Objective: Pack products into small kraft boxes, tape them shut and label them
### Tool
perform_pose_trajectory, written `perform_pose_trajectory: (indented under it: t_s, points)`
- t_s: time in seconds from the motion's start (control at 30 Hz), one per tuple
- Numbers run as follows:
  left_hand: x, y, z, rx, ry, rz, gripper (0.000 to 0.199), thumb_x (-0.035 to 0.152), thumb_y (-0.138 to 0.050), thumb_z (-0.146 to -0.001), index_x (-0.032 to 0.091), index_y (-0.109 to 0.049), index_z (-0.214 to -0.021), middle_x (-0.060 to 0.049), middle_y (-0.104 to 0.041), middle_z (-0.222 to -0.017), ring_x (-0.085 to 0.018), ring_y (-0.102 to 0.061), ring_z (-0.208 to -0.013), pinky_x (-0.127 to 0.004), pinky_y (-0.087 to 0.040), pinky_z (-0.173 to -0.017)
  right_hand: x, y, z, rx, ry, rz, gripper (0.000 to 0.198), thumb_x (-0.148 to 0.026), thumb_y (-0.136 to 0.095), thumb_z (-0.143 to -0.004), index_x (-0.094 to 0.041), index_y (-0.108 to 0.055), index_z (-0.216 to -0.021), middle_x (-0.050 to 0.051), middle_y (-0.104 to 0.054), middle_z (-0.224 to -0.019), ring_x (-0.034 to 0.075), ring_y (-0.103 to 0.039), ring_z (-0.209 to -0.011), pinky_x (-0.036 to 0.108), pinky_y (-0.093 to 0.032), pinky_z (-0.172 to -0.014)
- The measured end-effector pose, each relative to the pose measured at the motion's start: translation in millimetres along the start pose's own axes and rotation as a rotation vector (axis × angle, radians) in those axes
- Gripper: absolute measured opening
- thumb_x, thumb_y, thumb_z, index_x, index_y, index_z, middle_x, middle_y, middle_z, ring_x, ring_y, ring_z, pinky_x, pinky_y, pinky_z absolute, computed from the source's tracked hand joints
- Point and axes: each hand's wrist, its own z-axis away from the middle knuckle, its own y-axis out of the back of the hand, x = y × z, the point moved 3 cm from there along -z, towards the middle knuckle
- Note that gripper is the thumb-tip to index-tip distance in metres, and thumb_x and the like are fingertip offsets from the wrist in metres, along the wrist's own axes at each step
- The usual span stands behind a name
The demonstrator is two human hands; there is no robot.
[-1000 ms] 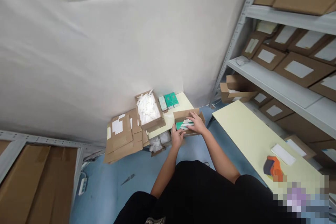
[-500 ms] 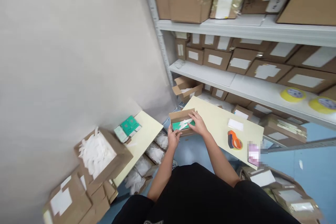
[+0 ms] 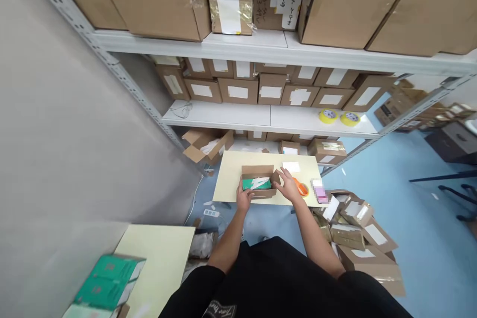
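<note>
A small cardboard box (image 3: 263,194) with raised flaps is between my two hands, over the front part of the cream table. Inside it lies a green box (image 3: 264,186) with white strips (image 3: 260,182) on top. My left hand (image 3: 244,197) grips the box at its left front corner, thumb along the front wall. At the right end, my right hand (image 3: 288,187) has its fingers closed on the side flap. An orange tape dispenser (image 3: 300,187) lies just beyond the right hand, partly hidden by it.
The cream table (image 3: 228,174) also bears a white paper (image 3: 291,166) and a pixelated pink item (image 3: 319,192). Behind stands a shelf rack (image 3: 238,115) with cartons and yellow tape rolls (image 3: 328,116). Cartons (image 3: 367,258) pile up at right; green boxes (image 3: 108,280) lie on the left table.
The view has turned right, towards the shelf. Both hands have carried the cardboard box from the gap between the tables to over the cream table.
</note>
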Motion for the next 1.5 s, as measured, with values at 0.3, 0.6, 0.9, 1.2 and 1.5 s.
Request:
perform_pose_trajectory:
  t_s: [0.3, 0.6, 0.9, 1.2, 1.5]
  points:
    - [-34.5, 15.0, -58.2, -0.102, 0.04, 0.096, 0.082, 0.032, -0.086, -0.074, 0.019, -0.055, -0.148, -0.018, -0.037, -0.169, -0.036, -0.04, -0.153, -0.047, -0.038, -0.123, -10.1, -38.4, -9.2, 0.022, -0.188, 0.019, 0.066, -0.036, -0.066, -0.091, -0.023, -0.053, -0.155, 0.015, -0.047, -0.163, 0.03, -0.044, -0.153, 0.05, -0.039, -0.124]
    - [-52.9, 37.4, -62.0, -0.132, 0.298, 0.17, 0.044, 0.04, -0.066, -0.093, 0.024, -0.067, -0.134, -0.009, -0.076, -0.126, -0.027, -0.07, -0.119, -0.038, -0.053, -0.104, 6.7, -51.8, 19.7, 0.215, -0.315, -0.064, 0.066, -0.049, -0.061, -0.091, -0.015, -0.058, -0.148, 0.019, -0.063, -0.148, 0.034, -0.055, -0.142, 0.056, -0.044, -0.119]
    - [-33.5, 21.6, -46.3, -0.478, -0.151, -0.21, 0.089, 0.033, -0.094, -0.062, 0.023, -0.062, -0.144, -0.016, -0.033, -0.171, -0.042, -0.032, -0.156, -0.05, -0.038, -0.12, 18.2, -76.8, 18.5, 0.086, -0.535, -0.064, 0.072, -0.055, -0.065, -0.09, -0.015, -0.059, -0.149, 0.018, -0.068, -0.142, 0.035, -0.067, -0.129, 0.05, -0.055, -0.107]
    - [-40.7, 36.3, -60.6, -0.466, -0.154, -0.177, 0.063, 0.046, -0.072, -0.091, 0.02, -0.059, -0.148, -0.015, -0.052, -0.16, -0.03, -0.051, -0.145, -0.038, -0.041, -0.117, 12.0, -90.5, -2.0, -0.351, -0.361, -0.084, 0.065, -0.047, -0.086, -0.075, -0.017, -0.073, -0.132, 0.015, -0.064, -0.149, 0.033, -0.063, -0.136, 0.042, -0.05, -0.113]
    - [-9.2, 26.4, -83.9, -0.235, 0.005, -0.296, 0.087, 0.031, -0.074, -0.086, 0.022, -0.036, -0.164, -0.019, -0.05, -0.158, -0.035, -0.05, -0.141, -0.043, -0.047, -0.11, 20.1, -91.5, -17.2, -0.16, -0.563, 0.136, 0.056, -0.027, -0.075, -0.088, -0.019, -0.058, -0.141, 0.016, -0.066, -0.132, 0.028, -0.072, -0.109, 0.037, -0.054, -0.095]
